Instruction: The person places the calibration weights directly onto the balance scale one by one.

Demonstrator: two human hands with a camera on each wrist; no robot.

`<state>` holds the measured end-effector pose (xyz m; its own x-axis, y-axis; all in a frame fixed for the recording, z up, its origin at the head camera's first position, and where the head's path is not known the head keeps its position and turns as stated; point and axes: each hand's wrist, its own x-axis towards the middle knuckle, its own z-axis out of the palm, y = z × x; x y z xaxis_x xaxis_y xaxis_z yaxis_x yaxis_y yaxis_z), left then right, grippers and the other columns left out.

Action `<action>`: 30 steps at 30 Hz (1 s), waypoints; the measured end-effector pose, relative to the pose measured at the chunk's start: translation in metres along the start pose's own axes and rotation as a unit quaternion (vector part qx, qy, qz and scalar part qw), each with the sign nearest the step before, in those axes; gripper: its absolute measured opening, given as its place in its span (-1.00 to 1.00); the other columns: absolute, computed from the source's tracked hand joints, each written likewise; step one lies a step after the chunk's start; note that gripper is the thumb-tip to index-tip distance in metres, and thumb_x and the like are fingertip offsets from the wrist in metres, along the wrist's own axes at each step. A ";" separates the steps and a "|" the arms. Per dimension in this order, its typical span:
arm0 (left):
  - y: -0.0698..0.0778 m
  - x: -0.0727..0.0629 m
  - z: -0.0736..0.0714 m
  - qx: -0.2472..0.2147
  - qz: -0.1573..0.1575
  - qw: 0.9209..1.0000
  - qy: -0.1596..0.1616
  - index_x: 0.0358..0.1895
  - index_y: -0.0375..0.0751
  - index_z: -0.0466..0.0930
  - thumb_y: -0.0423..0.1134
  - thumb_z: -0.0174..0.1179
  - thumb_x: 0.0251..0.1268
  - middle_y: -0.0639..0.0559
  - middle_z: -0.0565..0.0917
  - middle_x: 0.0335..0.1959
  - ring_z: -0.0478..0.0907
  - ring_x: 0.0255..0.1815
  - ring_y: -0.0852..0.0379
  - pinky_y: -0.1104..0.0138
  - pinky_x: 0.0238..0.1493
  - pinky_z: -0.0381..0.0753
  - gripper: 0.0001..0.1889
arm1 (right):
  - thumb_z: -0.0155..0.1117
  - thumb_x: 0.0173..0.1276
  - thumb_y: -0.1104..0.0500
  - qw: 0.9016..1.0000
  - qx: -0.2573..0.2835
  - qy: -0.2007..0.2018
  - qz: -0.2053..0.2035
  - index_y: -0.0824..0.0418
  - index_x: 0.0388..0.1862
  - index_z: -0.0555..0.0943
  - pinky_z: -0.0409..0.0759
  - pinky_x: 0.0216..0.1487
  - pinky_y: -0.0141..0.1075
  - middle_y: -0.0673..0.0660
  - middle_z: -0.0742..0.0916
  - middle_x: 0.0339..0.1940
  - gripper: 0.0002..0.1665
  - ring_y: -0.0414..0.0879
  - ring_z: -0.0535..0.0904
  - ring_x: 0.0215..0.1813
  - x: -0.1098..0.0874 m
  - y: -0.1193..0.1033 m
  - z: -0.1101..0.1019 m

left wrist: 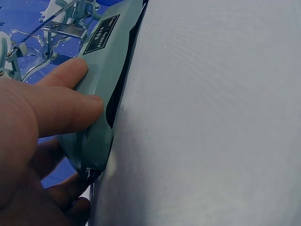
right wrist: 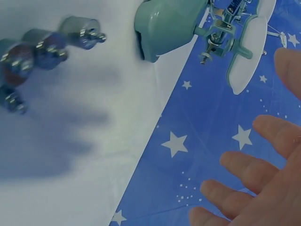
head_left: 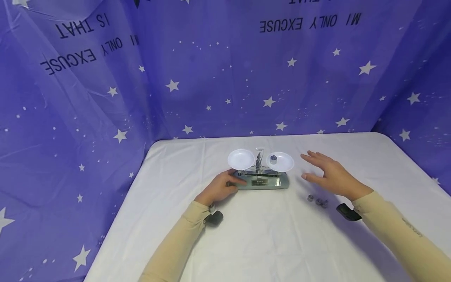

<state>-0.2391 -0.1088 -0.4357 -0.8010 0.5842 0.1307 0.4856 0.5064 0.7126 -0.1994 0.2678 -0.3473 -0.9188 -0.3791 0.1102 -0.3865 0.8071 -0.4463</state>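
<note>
Purple curtain (head_left: pixel 211 58), beyond the far edge of the table (head_left: pixel 267 243): black capitals, upside down — "ONLY EXCUSE" (head_left: pixel 299 24) toward its upper right, "THAT" above that, cut by the frame; "ONLY EXCUSE" and "IS THAT" (head_left: pixel 82 26) again, upper left. Balance base (left wrist: pixel 101 80): dark label plate (head_left: pixel 259 182) midway along its near side, pale characters, not legible. Right sleeve (head_left: pixel 391 215): small dark lettering — unreadable.
</note>
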 end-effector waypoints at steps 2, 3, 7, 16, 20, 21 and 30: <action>-0.002 0.004 -0.004 0.003 0.003 1.000 0.008 0.01 -0.20 0.79 -0.44 0.18 0.17 -0.29 0.39 0.52 0.25 0.59 -0.29 -0.13 0.61 0.19 -0.64 | 0.36 0.39 -0.10 1.000 -0.002 0.008 -0.008 0.20 0.55 0.36 0.21 0.44 0.45 0.44 0.37 0.56 -0.15 0.51 0.20 0.55 0.001 0.002 -0.003; -0.002 0.004 -0.005 0.001 0.005 1.000 0.014 0.01 -0.21 0.79 -0.44 0.17 0.16 -0.29 0.40 0.51 0.25 0.59 -0.29 -0.13 0.61 0.19 -0.64 | 0.36 0.39 -0.09 1.000 -0.004 0.014 -0.012 0.21 0.55 0.36 0.23 0.43 0.44 0.45 0.38 0.55 -0.15 0.51 0.22 0.54 0.000 0.003 -0.003; -0.004 -0.003 0.002 -0.012 0.003 1.000 0.027 -0.02 -0.22 0.80 -0.47 0.16 0.12 -0.31 0.42 0.49 0.28 0.57 -0.31 -0.15 0.60 0.20 -0.64 | 0.38 0.36 -0.07 0.999 -0.008 0.036 -0.019 0.24 0.53 0.38 0.30 0.41 0.41 0.46 0.42 0.51 -0.15 0.50 0.30 0.50 -0.012 0.010 0.003; -0.002 -0.009 0.013 -0.012 -0.005 1.000 0.027 -0.05 -0.16 0.82 -0.47 0.16 0.08 -0.31 0.43 0.48 0.32 0.55 -0.31 -0.20 0.56 0.24 -0.62 | 0.46 0.29 -0.03 0.996 -0.012 0.091 -0.013 0.16 0.54 0.37 0.35 0.24 0.47 0.49 0.45 0.47 -0.11 0.55 0.36 0.41 -0.042 0.027 0.004; 0.000 -0.004 0.007 -0.015 -0.005 1.000 0.019 -0.03 -0.19 0.81 -0.47 0.16 0.10 -0.32 0.43 0.48 0.30 0.56 -0.30 -0.18 0.58 0.23 -0.62 | 0.46 0.29 -0.03 0.996 -0.018 0.089 -0.010 0.16 0.53 0.39 0.37 0.22 0.47 0.50 0.45 0.46 -0.13 0.56 0.37 0.40 -0.043 0.027 0.001; 0.000 -0.002 0.005 -0.013 -0.004 1.000 0.017 -0.02 -0.19 0.81 -0.47 0.16 0.11 -0.32 0.43 0.48 0.30 0.56 -0.30 -0.18 0.58 0.22 -0.62 | 0.45 0.30 -0.03 0.996 -0.019 0.086 -0.009 0.17 0.52 0.39 0.37 0.22 0.47 0.51 0.45 0.46 -0.14 0.56 0.37 0.40 -0.043 0.027 0.000; 0.001 -0.005 0.003 -0.008 -0.008 1.000 0.006 0.01 -0.22 0.79 -0.46 0.16 0.14 -0.30 0.38 0.51 0.25 0.59 -0.29 -0.13 0.61 0.19 -0.63 | 0.41 0.34 -0.09 0.999 -0.019 0.043 0.018 0.19 0.51 0.40 0.39 0.25 0.44 0.51 0.39 0.51 -0.15 0.56 0.34 0.43 -0.043 0.022 0.002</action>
<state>-0.2337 -0.1091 -0.4374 -0.8129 0.5684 0.1272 0.4669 0.5054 0.7256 -0.1679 0.3010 -0.3635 -0.9350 -0.3101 0.1718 -0.3543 0.8366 -0.4179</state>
